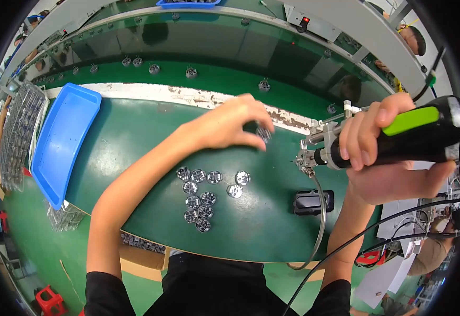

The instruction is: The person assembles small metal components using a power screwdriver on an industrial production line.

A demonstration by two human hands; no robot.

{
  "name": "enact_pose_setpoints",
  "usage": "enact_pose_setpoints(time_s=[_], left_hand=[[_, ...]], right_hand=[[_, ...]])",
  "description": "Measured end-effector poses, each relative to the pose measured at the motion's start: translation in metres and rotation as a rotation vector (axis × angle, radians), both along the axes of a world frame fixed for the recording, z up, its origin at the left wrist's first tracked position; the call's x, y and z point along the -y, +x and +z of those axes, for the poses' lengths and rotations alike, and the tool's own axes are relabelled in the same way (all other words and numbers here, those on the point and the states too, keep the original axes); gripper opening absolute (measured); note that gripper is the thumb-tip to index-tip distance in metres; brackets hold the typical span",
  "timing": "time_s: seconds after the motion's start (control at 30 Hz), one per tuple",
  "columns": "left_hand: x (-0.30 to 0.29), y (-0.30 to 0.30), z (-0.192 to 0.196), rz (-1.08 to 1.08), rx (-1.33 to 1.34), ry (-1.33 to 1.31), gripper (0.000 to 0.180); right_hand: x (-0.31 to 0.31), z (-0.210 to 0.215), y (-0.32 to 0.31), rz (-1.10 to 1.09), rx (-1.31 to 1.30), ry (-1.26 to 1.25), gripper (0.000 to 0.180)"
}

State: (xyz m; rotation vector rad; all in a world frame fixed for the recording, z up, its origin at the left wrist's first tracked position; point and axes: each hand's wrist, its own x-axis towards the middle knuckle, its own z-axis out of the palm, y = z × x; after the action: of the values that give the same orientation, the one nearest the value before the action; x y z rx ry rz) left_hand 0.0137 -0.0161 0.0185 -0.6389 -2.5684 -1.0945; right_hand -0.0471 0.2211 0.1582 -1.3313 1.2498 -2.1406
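Note:
My left hand (pixel 230 124) reaches over the green worktop (pixel 135 126), its thumb and fingers curled around a small round circuit-board part (pixel 263 135). Slight blur hides the exact contact. My right hand (pixel 369 145) is wrapped around the black and green body of an electric screwdriver (pixel 414 129). A metal head with fittings (pixel 308 158) points left from the tool toward my left hand, and a clear hose (pixel 322 210) hangs from it. Several more round circuit-board parts (pixel 208 198) lie in loose rows nearer to me, with a pair (pixel 235 191) slightly apart on the right.
A dark rectangular case (pixel 314 203) sits below the tool. On the left stand a blue tray (pixel 61 142) and wire racks (pixel 22 131). Beyond the worn white ledge (pixel 188 96), a green conveyor (pixel 224 79) carries several parts. A black cable (pixel 345 242) crosses my right forearm.

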Motion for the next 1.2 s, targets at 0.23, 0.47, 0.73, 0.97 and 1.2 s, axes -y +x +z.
enact_pose_setpoints(time_s=[0.23, 0.47, 0.73, 0.97, 1.2], left_hand=[[-0.03, 0.008, -0.02, -0.31, 0.224, 0.102, 0.036], [-0.028, 0.01, -0.023, -0.285, 0.182, 0.073, 0.031], [-0.029, 0.009, -0.028, -0.273, 0.148, 0.059, 0.033], [-0.027, 0.009, -0.027, -0.27, 0.171, 0.042, 0.033], [-0.028, 0.009, -0.029, -0.263, 0.159, 0.055, 0.035]], right_hand=[[0.003, 0.002, 0.009, 0.088, -0.07, 0.077, 0.08], [0.01, -0.004, 0.01, 0.194, -0.208, 0.116, 0.073], [0.025, -0.011, 0.017, 0.174, -0.173, 0.148, 0.076], [0.024, -0.014, 0.017, 0.15, -0.15, 0.166, 0.079], [0.019, -0.015, 0.023, 0.119, -0.129, 0.181, 0.082]])
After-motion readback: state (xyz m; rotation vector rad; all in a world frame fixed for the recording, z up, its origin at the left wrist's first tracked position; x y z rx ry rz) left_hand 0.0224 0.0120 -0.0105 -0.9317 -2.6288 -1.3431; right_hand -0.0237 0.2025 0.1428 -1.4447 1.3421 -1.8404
